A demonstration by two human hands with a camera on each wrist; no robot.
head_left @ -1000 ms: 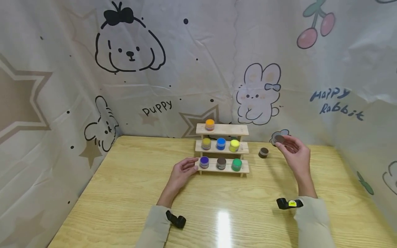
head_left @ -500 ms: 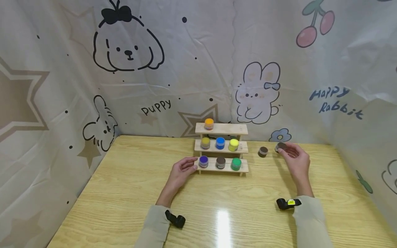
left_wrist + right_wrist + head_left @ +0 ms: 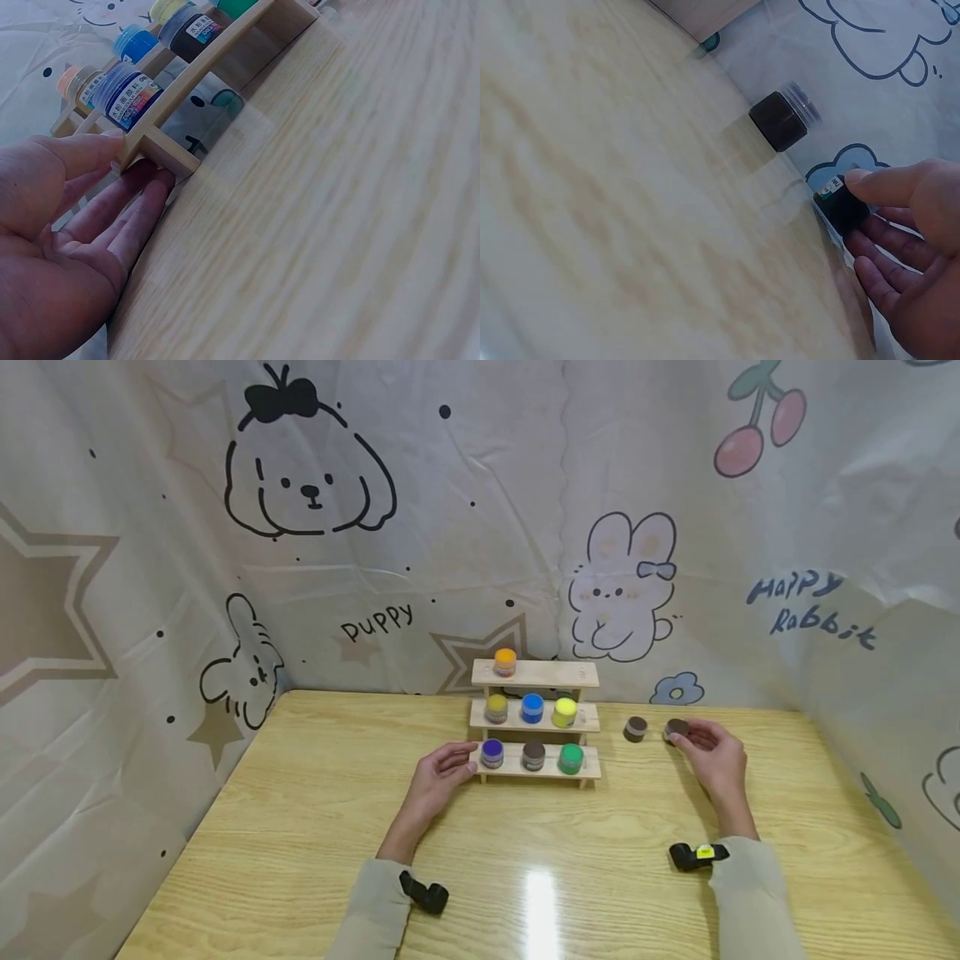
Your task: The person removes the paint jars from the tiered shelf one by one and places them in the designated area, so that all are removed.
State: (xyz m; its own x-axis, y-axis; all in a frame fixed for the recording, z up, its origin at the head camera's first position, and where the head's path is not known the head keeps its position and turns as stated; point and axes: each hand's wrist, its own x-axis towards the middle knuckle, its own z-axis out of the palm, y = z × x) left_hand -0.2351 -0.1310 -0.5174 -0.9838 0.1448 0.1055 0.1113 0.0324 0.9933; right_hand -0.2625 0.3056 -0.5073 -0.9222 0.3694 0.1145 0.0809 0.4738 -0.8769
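My right hand [image 3: 714,760] pinches a small dark paint jar [image 3: 675,731] between thumb and fingers, low at the back of the table. In the right wrist view that jar [image 3: 843,206] shows a small label beside the thumb. Another dark paint jar [image 3: 635,729] stands just to its left. My left hand [image 3: 438,777] holds the left end of the lowest step of a wooden display stand [image 3: 555,673], thumb at the step's edge and fingers beneath. On that step sit a purple jar [image 3: 492,753], a brown jar [image 3: 533,755] and a green jar [image 3: 571,758].
The middle step bears a mustard jar [image 3: 497,708], a blue jar [image 3: 532,708] and a yellow jar [image 3: 565,712]. An orange jar [image 3: 505,662] is on the top step, at its left. A printed curtain [image 3: 465,552] hangs behind the wooden table [image 3: 322,827].
My right hand has brought the dark jar down from a raised position to beside the other dark jar, at the table's back. My left hand stays at the stand.
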